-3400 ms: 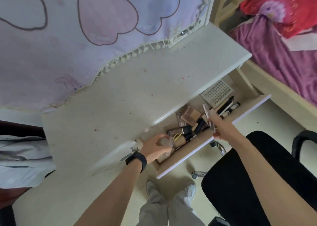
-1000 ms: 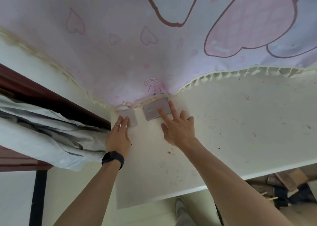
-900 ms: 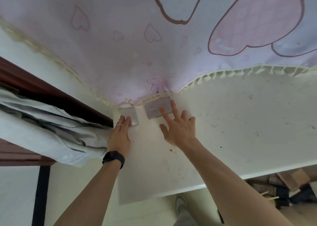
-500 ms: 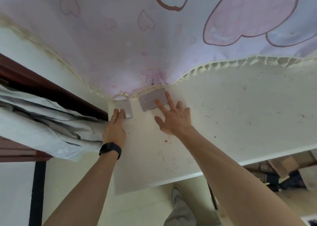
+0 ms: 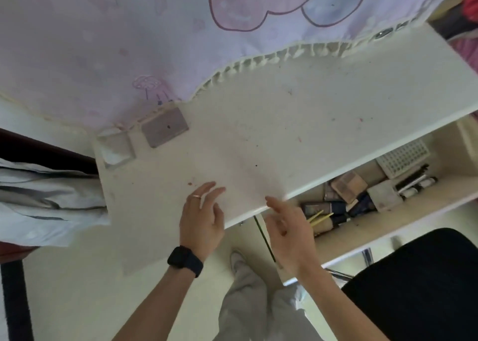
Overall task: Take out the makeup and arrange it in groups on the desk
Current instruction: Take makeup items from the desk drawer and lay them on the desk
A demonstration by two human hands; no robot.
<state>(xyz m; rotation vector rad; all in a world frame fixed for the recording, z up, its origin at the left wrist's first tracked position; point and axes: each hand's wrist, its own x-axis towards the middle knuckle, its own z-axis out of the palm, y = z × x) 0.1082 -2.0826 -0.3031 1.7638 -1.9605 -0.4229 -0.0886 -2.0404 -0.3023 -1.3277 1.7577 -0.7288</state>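
Head view. Two items are set out on the white desk [image 5: 284,133], at 10 o'clock near its far corner: a flat mauve compact [image 5: 165,128], rectangular with rounded corners and a matte lid, and just beside it, at its 8 o'clock, a square clear-plastic case [image 5: 116,148]. They lie side by side but apart, which reads as the start of one group. By this judgement the task is at an early stage.

Most of the makeup lies in the open drawer [image 5: 424,211] at 4 o'clock: a tan eyeshadow palette [image 5: 349,185], dark glossy tubes [image 5: 333,207], slim black-and-white pencils [image 5: 413,182], thin yellow sticks [image 5: 319,216] and a white gridded tray [image 5: 403,157], heaped without order.

The left hand [image 5: 201,221], at 6 o'clock, hangs over the desk's near edge with its fingers loosely spread and grips nothing. It wears a ring, with a black smartwatch [image 5: 185,260] on the wrist. The right hand [image 5: 289,237], at 5 o'clock, is likewise slack and empty, beside the drawer's left end. The desk surface is smooth and speckled with small stains.
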